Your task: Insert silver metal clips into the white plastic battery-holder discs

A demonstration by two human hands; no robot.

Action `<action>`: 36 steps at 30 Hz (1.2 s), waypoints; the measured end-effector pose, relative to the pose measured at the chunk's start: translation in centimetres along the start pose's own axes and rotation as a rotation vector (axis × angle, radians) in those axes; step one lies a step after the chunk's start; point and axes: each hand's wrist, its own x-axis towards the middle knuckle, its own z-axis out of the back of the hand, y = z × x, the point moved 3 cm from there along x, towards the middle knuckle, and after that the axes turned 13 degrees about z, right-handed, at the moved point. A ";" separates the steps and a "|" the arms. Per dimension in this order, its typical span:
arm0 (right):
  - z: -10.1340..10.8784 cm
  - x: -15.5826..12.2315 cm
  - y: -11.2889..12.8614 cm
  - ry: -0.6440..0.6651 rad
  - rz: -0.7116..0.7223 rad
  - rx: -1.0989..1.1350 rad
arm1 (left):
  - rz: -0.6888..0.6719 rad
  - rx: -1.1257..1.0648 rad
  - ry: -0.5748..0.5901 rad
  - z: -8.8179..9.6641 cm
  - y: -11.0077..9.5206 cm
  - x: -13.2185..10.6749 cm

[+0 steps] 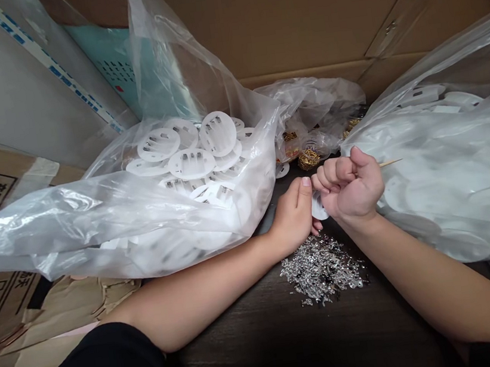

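My left hand (293, 213) is closed on the edge of a white round plastic disc (319, 206), which is mostly hidden between my two hands. My right hand (354, 186) is curled shut right beside it, its fingertips close to the left thumb. From behind the right thumb pokes a thin pointed wooden stick (390, 162), like a toothpick; its other end is hidden. Just below both hands lies a loose pile of small shiny metal pieces (321, 266) on the dark tabletop (266, 346).
On the left, an open clear plastic bag (141, 215) holds several white discs with metal clips (192, 164). Another full plastic bag (461, 179) stands at right. Small bags with gold-coloured parts (309, 158) lie behind the hands. A cardboard wall (295, 14) rises at the back.
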 end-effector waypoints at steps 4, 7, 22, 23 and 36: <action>0.3 -0.1 0.1 -0.029 0.026 -0.001 | 0.001 -0.003 0.000 0.0 0.0 0.0; 0.4 0.0 0.2 0.014 0.039 0.006 | -0.001 0.005 -0.001 0.0 0.0 0.1; -0.8 0.4 1.0 0.119 0.005 0.014 | -0.012 -0.013 -0.010 0.1 -0.3 0.0; -0.9 0.7 1.5 0.125 0.010 0.004 | -0.016 -0.018 -0.007 0.0 -0.3 0.0; 3.5 -0.3 1.9 0.248 -0.030 -0.852 | -0.047 -0.039 -0.028 0.1 -0.1 -0.1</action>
